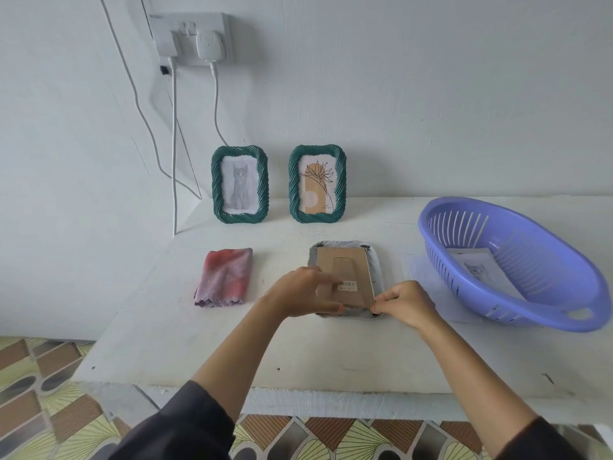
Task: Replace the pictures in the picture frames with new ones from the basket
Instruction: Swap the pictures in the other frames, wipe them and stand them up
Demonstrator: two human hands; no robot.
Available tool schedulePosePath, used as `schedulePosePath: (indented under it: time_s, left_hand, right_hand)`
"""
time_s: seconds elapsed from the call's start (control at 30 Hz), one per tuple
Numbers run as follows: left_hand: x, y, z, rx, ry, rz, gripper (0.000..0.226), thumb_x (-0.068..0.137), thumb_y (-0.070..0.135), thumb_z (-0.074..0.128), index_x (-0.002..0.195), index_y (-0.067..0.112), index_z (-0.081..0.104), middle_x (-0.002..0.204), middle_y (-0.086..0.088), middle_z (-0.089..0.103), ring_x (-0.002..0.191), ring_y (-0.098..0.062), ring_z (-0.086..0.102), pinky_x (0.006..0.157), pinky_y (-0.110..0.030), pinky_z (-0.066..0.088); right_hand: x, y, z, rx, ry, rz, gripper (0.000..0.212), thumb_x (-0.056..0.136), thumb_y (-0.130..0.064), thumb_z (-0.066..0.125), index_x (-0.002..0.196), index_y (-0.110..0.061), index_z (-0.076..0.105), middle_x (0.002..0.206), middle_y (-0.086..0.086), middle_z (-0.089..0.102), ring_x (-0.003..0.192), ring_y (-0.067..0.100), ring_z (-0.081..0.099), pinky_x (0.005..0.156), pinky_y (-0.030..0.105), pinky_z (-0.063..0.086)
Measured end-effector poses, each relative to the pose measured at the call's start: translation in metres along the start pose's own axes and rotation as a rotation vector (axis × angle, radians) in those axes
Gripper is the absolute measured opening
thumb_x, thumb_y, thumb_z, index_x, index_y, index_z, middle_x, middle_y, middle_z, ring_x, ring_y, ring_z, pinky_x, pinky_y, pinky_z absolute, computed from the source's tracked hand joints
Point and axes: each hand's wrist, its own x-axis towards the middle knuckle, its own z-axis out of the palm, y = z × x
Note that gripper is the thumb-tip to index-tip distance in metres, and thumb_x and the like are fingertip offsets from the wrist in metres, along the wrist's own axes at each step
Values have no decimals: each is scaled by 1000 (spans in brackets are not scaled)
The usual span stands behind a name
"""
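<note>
A grey picture frame (pixel 378 263) lies face down on the white table, its brown cardboard backing (pixel 351 270) facing up. My left hand (pixel 303 293) rests on the backing's near left part, thumb at the frame's near edge. My right hand (pixel 403 303) pinches the backing's near right corner. Two green frames stand upright at the back: one (pixel 239 184) holds a cat picture, the other (pixel 317 184) a flower drawing. The purple basket (pixel 544 313) at the right holds a cat picture (pixel 477 268).
A folded pink cloth (pixel 224 277) lies left of the grey frame. A sheet of paper (pixel 413 265) peeks out under the basket. Wall socket (pixel 190 38) with cables (pixel 174 144) hanging behind the table's left corner. The table's front edge (pixel 331 390) runs close to my arms.
</note>
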Motion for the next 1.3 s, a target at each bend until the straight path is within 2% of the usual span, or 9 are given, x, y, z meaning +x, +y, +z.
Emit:
schedulePosePath:
  time_s: [0.1, 0.33, 0.47, 0.53, 0.6, 0.7, 0.87, 1.17, 1.3]
  left_hand:
    - [0, -1, 0, -36, 16, -2, 55, 78, 52, 64, 129, 34, 54, 121, 1, 61, 105, -20, 56, 90, -31, 44]
    - [0, 0, -2, -118, 38, -8, 53, 79, 50, 65, 127, 27, 58, 126, 5, 62, 107, -17, 57, 92, -27, 41]
    - [0, -3, -3, -229, 54, -35, 53, 77, 47, 69, 124, 25, 61, 124, 4, 63, 104, -15, 57, 92, -26, 42]
    - [1, -4, -3, -299, 64, -50, 52, 76, 45, 71, 123, 24, 62, 120, 1, 65, 98, -14, 57, 90, -26, 44]
    - [2, -5, -3, -353, 75, -63, 50, 76, 43, 72, 121, 25, 63, 118, -2, 66, 96, -14, 58, 91, -27, 46]
    - [3, -5, -4, -385, 79, -65, 48, 76, 42, 72, 120, 25, 64, 116, -5, 67, 99, -19, 60, 94, -34, 48]
    - [4, -5, -5, -390, 70, -68, 48, 76, 41, 73, 120, 24, 64, 116, -5, 67, 101, -20, 60, 94, -32, 48]
    - [4, -5, 0, -324, 60, -69, 56, 72, 48, 74, 122, 26, 62, 117, -2, 66, 100, -17, 60, 90, -27, 47]
    - [1, -3, 1, -268, 48, -47, 57, 73, 48, 72, 125, 26, 60, 125, 5, 61, 98, -14, 56, 91, -28, 46]
  right_hand:
    - [-1, -1, -1, 2, -1, -2, 10, 65, -21, 77, 74, -21, 74, 86, 0, 72, 94, 21, 62, 78, 27, 41]
    - [1, 2, -2, 23, -1, 2, 9, 69, -18, 70, 74, -13, 74, 71, 2, 62, 76, 21, 56, 70, 26, 38]
    - [6, 6, 0, -5, 11, 3, 8, 69, -15, 64, 61, -13, 65, 64, 2, 48, 67, 20, 44, 65, 27, 32]
    - [9, 8, 1, -16, 25, 2, 13, 69, -16, 63, 67, -3, 65, 65, 2, 47, 67, 19, 42, 65, 27, 32]
    - [11, 9, 1, -22, 31, -1, 19, 70, -17, 63, 79, 0, 68, 66, 2, 49, 68, 20, 44, 65, 27, 32]
    - [11, 9, 2, -36, 25, -6, 23, 72, -19, 63, 87, -3, 69, 70, 2, 53, 73, 22, 51, 67, 28, 34]
    - [8, 7, 1, -24, 9, -21, 11, 75, -21, 65, 81, -14, 73, 86, 3, 70, 96, 27, 61, 82, 32, 43]
    - [9, 7, 1, 33, -17, -27, 10, 73, -18, 69, 76, -26, 72, 83, -3, 68, 102, 24, 60, 92, 35, 42]
    - [10, 7, 1, 43, -12, -23, 10, 74, -17, 68, 77, -25, 73, 85, -3, 69, 103, 22, 60, 94, 36, 41]
